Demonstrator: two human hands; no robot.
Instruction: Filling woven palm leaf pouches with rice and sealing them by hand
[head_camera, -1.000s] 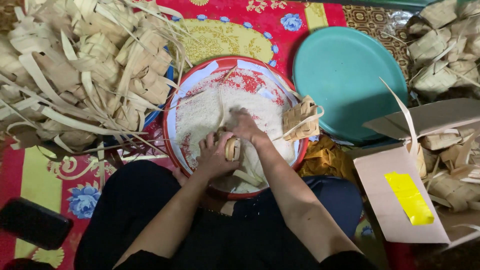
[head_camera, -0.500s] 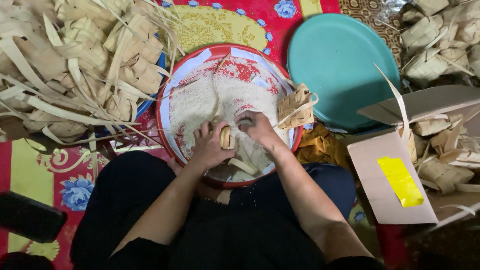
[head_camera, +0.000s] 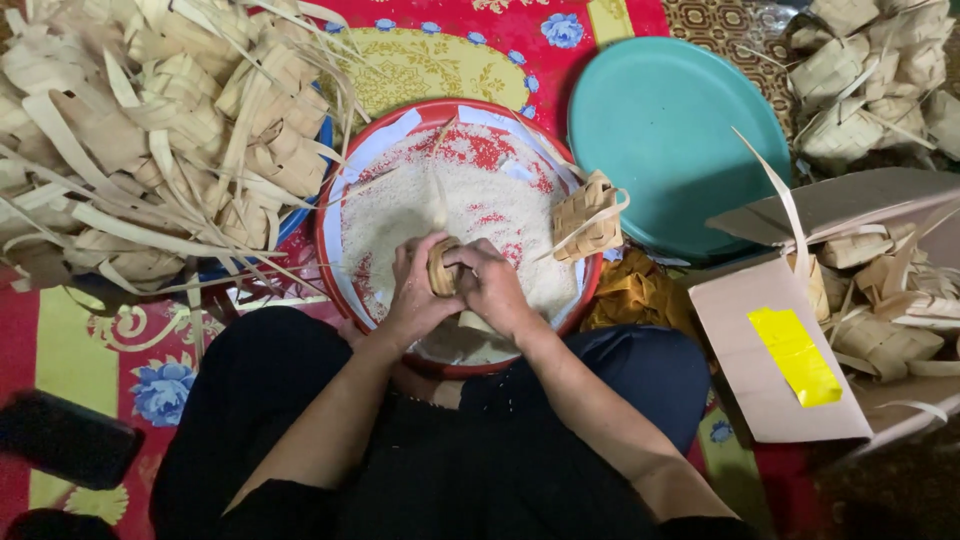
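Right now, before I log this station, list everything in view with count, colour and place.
woven leaf pouch: one, tan, held between both hands over the basin
basin of rice: one, red and white, centre
woven pouch on the rim: one, tan, basin's right edge
pile of woven pouches: many, tan, upper left
teal round tray: one, upper right
cardboard box: one, brown with yellow tape, right, holding pouches
phone: one, black, lower left
left hand: grip on pouch
right hand: grip on pouch

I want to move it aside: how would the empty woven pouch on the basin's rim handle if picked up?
The woven pouch looks hollow, so probably light. Its plaited leaf strips should flex under a squeeze, not crack. Perched on the basin rim with loose strip ends trailing, it may tip or snag.
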